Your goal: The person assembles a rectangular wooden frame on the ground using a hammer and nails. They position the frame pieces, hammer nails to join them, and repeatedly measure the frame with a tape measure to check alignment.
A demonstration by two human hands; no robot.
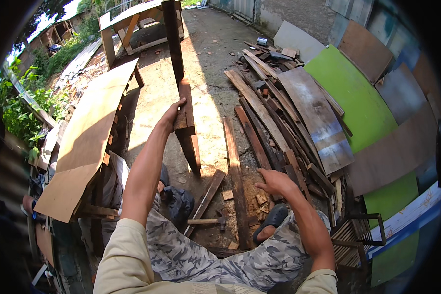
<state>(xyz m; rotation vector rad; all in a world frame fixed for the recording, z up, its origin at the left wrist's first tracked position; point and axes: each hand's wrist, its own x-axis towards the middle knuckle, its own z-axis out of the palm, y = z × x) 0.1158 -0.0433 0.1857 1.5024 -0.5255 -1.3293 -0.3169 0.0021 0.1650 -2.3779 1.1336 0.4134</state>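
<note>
A long dark wooden beam [174, 46] runs upright in front of me, with a shorter reddish wooden block [189, 109] against its middle. My left hand [170, 116] is closed around the block's left side, thumb on top. Part of the grip is hidden from view. To the right, my right hand [277, 183] hovers near the planks with its fingers apart and nothing in them. Between my legs a claw hammer [205, 221] with a wooden handle lies beside a narrow board [209, 193] and a long plank [234, 171].
Stacked timber [274, 125] fills the ground on the right, with a green sheet [353, 98] and other panels behind it. A plywood-topped bench [83, 147] stands at left, and a wooden table [132, 14] stands farther off. Small wood offcuts [261, 199] lie near my right sandal [273, 218].
</note>
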